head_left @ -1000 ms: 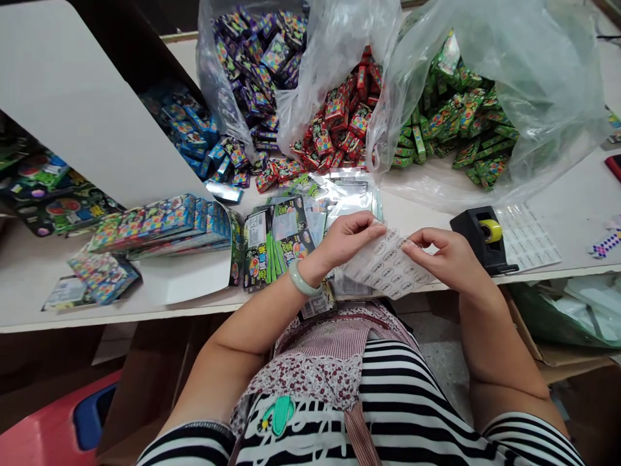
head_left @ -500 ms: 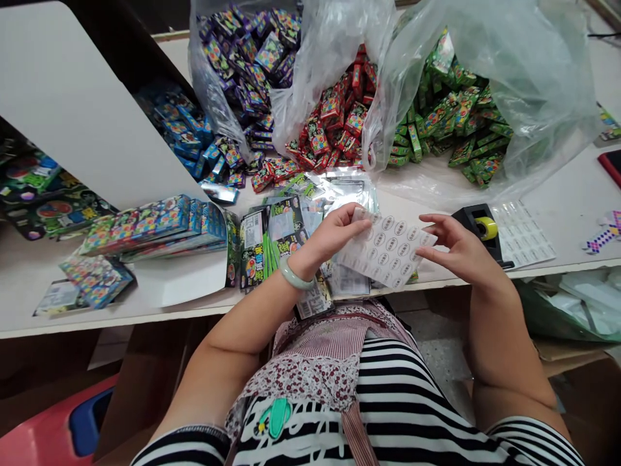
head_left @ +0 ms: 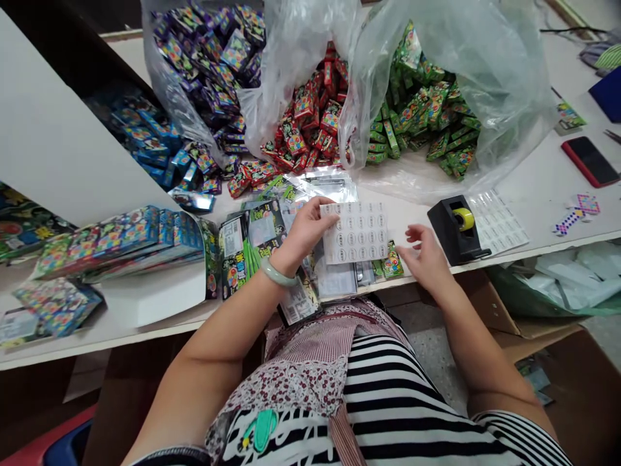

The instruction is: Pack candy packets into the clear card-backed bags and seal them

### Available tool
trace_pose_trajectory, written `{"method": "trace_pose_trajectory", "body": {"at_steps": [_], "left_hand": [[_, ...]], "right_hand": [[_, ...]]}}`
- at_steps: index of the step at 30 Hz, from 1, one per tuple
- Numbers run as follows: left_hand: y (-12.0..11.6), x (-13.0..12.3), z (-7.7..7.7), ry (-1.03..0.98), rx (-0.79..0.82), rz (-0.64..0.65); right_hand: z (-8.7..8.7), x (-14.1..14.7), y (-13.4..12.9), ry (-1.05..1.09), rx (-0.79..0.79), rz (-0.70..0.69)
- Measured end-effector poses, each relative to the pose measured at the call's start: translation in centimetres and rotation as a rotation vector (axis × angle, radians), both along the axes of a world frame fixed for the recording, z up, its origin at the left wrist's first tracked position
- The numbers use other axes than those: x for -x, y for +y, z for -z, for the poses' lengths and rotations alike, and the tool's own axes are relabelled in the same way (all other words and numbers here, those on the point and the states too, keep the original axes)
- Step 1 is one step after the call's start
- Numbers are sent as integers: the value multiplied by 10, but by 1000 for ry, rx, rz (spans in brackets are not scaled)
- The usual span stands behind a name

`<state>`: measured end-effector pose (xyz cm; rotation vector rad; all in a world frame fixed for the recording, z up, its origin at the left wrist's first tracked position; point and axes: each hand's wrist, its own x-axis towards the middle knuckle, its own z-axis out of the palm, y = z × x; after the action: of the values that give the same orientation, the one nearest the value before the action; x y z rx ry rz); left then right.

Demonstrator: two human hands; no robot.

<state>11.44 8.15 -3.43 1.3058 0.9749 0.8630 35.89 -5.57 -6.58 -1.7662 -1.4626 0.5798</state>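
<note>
Thumb and fingers of a worker's left hand (head_left: 309,225) clamp the upper left edge of a white label sheet (head_left: 358,234), printed with rows of ringed characters and held near the center of the frame above a cluttered white table (head_left: 409,208). Just right of the sheet, the right hand (head_left: 423,257) hovers with thumb and fingers parted; whether a label clings to a fingertip cannot be told. A pale green bracelet (head_left: 279,273) circles the left wrist.

Close by, a small green packet (head_left: 392,260) lies at the table's front edge, between the sheet and the right hand. Dark printed packages (head_left: 264,223) are heaped left of center, near the left hand. To the right stands a black tape dispenser (head_left: 445,228) with a yellow roll, beside a second label sheet (head_left: 499,223) lying flat.

Farther out, clear plastic bags spill purple boxes (head_left: 213,68), red boxes (head_left: 310,120) and green boxes (head_left: 427,120) across the top of the frame, with blue boxes (head_left: 145,139) at upper left beside a large white panel (head_left: 53,123). Rows of multicolored boxes (head_left: 130,233) fill the left of the frame. At right lie a pink-and-purple ornament (head_left: 577,213) and a red-edged phone (head_left: 590,160). A striped shirt (head_left: 398,388) and apron (head_left: 301,375) show at bottom center.
</note>
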Motion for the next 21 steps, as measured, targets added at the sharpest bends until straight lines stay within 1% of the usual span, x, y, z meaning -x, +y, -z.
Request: {"method": "trace_pose_trajectory", "body": {"at_steps": [3, 5, 8, 12, 13, 15, 17, 18, 19, 21], "left_hand": [[10, 7, 1, -4, -23, -88], [13, 9, 0, -3, -18, -107], [13, 6, -1, 14, 0, -93], [12, 1, 0, 22, 28, -81], [12, -1, 0, 12, 24, -87], [13, -4, 2, -10, 10, -99], [15, -11, 4, -16, 12, -91], [15, -18, 7, -15, 25, -75], [14, -25, 9, -11, 41, -51], [9, -46, 16, 55, 40, 23]], "right_hand": [[11, 11, -13, -172, 151, -148], [15, 17, -14, -253, 206, -172], [17, 23, -9, -346, 221, -149], [18, 19, -7, -409, 188, -194], [16, 14, -9, -411, 172, -185], [7, 2, -15, -404, 91, -96], [-9, -13, -22, -403, -54, 18], [-17, -19, -24, -406, -127, 50], [-25, -24, -26, -407, -185, 47], [-35, -28, -25, -394, -239, -52]]}}
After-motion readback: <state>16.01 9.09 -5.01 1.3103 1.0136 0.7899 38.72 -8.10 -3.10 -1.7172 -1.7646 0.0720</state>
